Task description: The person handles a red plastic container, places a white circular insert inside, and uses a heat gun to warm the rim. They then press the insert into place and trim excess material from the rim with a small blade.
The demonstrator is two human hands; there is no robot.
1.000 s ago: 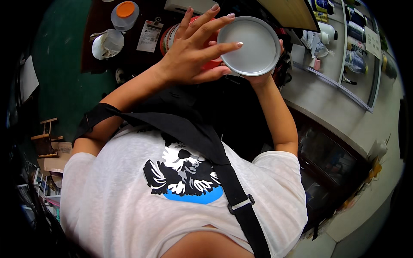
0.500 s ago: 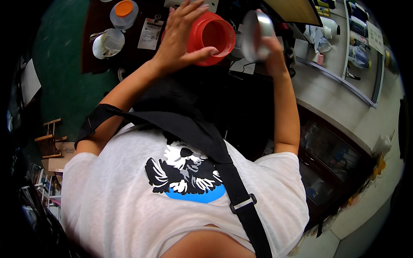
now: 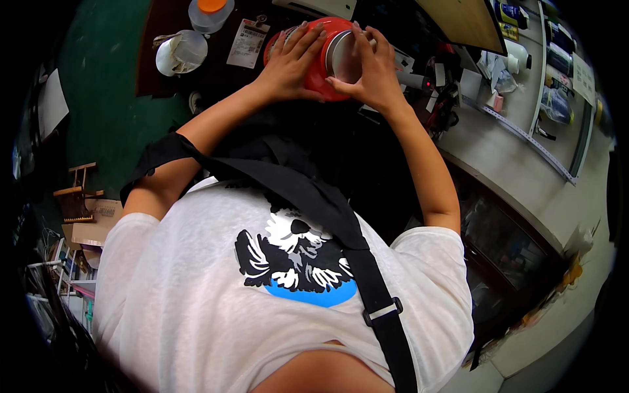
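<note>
Up above the dark bench (image 3: pixel 196 85), the left hand (image 3: pixel 291 65) curls around a red pot (image 3: pixel 321 62), fingers spread over its side. The right hand (image 3: pixel 370 69) grips a grey lid (image 3: pixel 341 56), pressing it against the pot's mouth.

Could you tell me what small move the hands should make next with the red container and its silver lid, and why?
Probably press the lid flat and turn it. The right hand holds it at the mouth of the red container, which the left hand grips from the side, but the lid looks tilted and I cannot tell that it is seated.
</note>
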